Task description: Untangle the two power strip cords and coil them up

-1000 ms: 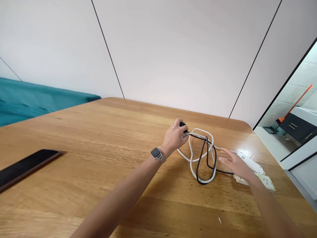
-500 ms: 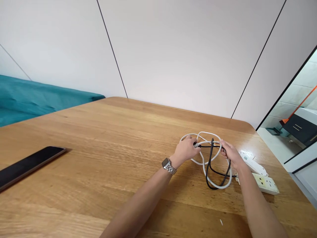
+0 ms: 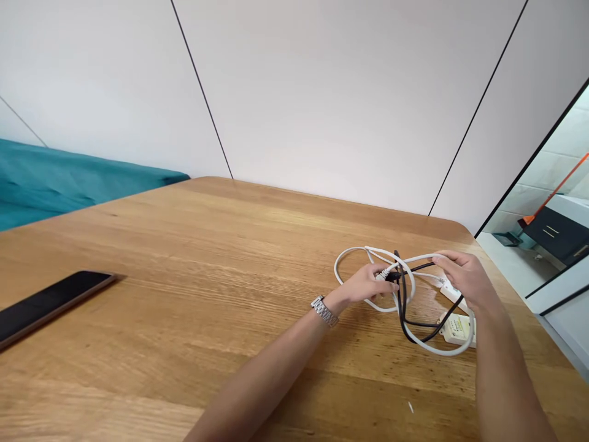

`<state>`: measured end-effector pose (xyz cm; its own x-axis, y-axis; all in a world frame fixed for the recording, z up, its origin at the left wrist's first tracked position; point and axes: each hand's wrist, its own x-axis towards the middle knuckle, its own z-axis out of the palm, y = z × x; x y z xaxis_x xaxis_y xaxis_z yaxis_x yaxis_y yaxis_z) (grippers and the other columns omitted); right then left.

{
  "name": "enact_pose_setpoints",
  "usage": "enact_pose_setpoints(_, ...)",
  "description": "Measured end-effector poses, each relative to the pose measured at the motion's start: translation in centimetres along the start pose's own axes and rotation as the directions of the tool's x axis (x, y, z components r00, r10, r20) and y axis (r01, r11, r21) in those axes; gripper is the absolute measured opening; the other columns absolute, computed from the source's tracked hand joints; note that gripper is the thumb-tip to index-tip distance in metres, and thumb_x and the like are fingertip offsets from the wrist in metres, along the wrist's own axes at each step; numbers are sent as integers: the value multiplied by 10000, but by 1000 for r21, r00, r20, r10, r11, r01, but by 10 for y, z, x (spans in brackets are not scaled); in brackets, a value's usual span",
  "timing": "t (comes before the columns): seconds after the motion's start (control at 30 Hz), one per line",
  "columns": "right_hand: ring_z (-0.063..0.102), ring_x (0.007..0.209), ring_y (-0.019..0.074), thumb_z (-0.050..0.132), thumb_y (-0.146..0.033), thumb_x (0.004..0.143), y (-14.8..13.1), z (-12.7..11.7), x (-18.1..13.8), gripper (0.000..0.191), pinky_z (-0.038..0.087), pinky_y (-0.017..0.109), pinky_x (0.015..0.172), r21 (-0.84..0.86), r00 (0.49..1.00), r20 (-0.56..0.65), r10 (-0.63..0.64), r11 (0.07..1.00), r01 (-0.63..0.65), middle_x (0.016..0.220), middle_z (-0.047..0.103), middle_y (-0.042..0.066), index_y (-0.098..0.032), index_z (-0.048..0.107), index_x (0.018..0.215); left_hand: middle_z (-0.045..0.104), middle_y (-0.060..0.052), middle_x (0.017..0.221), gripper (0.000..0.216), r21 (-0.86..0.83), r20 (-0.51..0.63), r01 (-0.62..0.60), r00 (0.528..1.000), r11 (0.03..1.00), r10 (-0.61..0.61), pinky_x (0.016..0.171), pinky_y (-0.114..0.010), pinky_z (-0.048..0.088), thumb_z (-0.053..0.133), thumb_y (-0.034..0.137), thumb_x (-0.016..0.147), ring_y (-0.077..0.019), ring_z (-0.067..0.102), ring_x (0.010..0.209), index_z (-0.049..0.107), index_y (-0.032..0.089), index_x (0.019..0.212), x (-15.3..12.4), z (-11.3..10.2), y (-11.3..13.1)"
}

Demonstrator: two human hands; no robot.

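A white cable [image 3: 350, 253] and a black cable [image 3: 405, 310] lie tangled in loops on the wooden table [image 3: 207, 258]. My left hand [image 3: 365, 285], with a metal watch on the wrist, is closed on the black plug end where the cables cross. My right hand [image 3: 464, 276] is pinched on the cable loops just to the right, lifting them slightly. Beneath my right hand lie two white power strips [image 3: 455, 325], partly hidden by it.
A dark phone or tablet [image 3: 46, 304] lies flat near the table's left edge. A teal bench [image 3: 69, 181] stands behind the table on the left. White wall panels stand behind. At right, a doorway shows a tiled room with an orange-handled tool [image 3: 554, 190].
My right hand rose from flat on the table and took hold of the cable loops. My left hand drew the plug end toward the right hand. The loops shifted right.
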<state>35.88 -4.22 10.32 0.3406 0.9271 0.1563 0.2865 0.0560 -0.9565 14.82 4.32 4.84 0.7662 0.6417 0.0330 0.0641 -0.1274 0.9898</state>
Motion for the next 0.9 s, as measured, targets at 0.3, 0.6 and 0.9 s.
enact_pose_setpoints(0.3, 100, 376, 14, 748, -373, 562, -4, -17, 0, 301, 50, 193, 369, 233, 971, 115, 211, 944, -233, 423, 194, -130, -191, 509, 570, 601, -100, 1143, 928, -193, 191, -136, 966, 972, 173, 933, -358, 395, 846, 478, 515, -231, 538, 1043, 513, 179, 1329, -4, -19, 2)
enact_pose_setpoints(0.6, 100, 346, 7, 716, -335, 615, 1, -18, 3, 375, 90, 171, 332, 348, 976, 88, 201, 912, -219, 397, 167, -135, -209, 384, 495, 390, -156, 1465, 1163, 741, -87, -117, 960, 661, 268, 1070, -479, 337, 818, 597, 515, -357, 361, 1332, 277, 262, 1489, -5, -5, 4)
enact_pose_setpoints(0.9, 116, 327, 14, 657, -325, 631, 3, -11, 8, 417, 100, 178, 316, 415, 975, 52, 215, 884, -217, 391, 151, -120, -215, 311, 425, 331, -214, 1496, 1097, 858, -192, -72, 873, 508, 448, 1108, -500, 296, 730, 686, 576, -363, 310, 1382, 319, 167, 1450, -3, 0, 6)
